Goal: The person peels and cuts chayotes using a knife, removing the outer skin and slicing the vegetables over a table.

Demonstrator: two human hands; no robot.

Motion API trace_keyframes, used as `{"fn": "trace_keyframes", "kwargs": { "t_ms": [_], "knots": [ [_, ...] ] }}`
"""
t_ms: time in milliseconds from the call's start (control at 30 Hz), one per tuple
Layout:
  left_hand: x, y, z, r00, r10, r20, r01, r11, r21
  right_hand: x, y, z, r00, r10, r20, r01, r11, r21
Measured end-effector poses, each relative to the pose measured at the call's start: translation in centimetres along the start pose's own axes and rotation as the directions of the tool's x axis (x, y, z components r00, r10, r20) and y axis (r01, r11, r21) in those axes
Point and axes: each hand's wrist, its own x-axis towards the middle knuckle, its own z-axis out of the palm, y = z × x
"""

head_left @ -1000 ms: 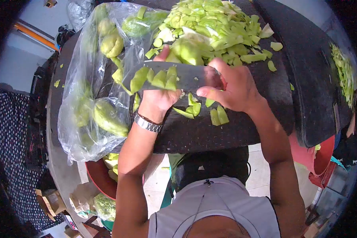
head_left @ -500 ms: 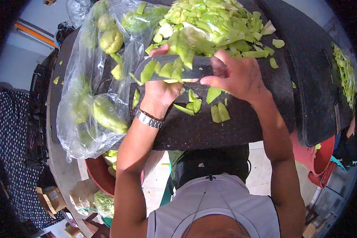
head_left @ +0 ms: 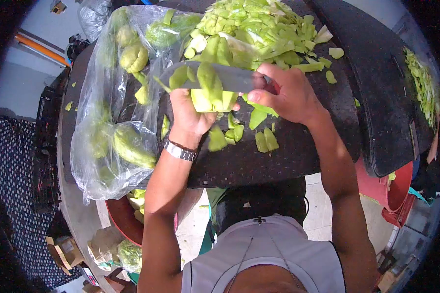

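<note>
My left hand (head_left: 188,115) is closed around a partly cut green chayote (head_left: 212,101), whose pale cut faces show below the blade. My right hand (head_left: 291,95) grips the handle of a broad knife (head_left: 237,79). The blade lies across the top of the chayote, pointing left, with several green slices clinging to it. Beneath my hands, loose chayote pieces (head_left: 267,140) are scattered on the dark tabletop (head_left: 278,166). Just beyond the blade rises a large heap of chayote slices (head_left: 269,36).
A clear plastic bag (head_left: 90,166) with whole chayotes (head_left: 133,149) lies on the left of the table. To the right stands another dark surface (head_left: 376,97) bearing shredded green pieces (head_left: 420,93). Red tubs (head_left: 120,219) sit below the table edge on both sides.
The chayote has turned in my left hand, so its cut faces now show. My right hand and the knife have shifted slightly left. More green pieces appear beneath my hands.
</note>
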Motion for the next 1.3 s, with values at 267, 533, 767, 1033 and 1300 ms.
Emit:
{"fn": "trace_keyframes", "kwargs": {
  "t_ms": [267,533,767,1033,1300],
  "knots": [
    [0.2,-1.5,-5.1,0.985,0.039,-0.171,-0.066,0.986,-0.155,-0.8,-0.8,0.6,0.987,-0.160,0.009,0.160,0.987,-0.006],
    [0.4,-1.1,0.5,0.985,-0.071,0.155,0.066,0.997,0.038,0.8,1.8,-1.3,0.981,-0.030,-0.189,0.026,0.999,-0.024],
    [0.0,-1.0,-1.0,0.999,-0.032,-0.022,0.029,0.992,-0.126,-0.9,-1.5,0.8,0.972,-0.236,-0.002,0.236,0.971,-0.040],
    [-0.1,-0.9,0.8,0.991,0.001,-0.136,-0.003,1.000,-0.012,-1.1,-1.5,0.8,0.957,-0.289,0.009,0.289,0.956,-0.057],
    [-0.6,-1.5,-0.7,0.995,-0.090,0.046,0.099,0.966,-0.239,-0.4,0.5,0.1,0.984,-0.142,-0.108,0.131,0.986,-0.102]
  ]
}}
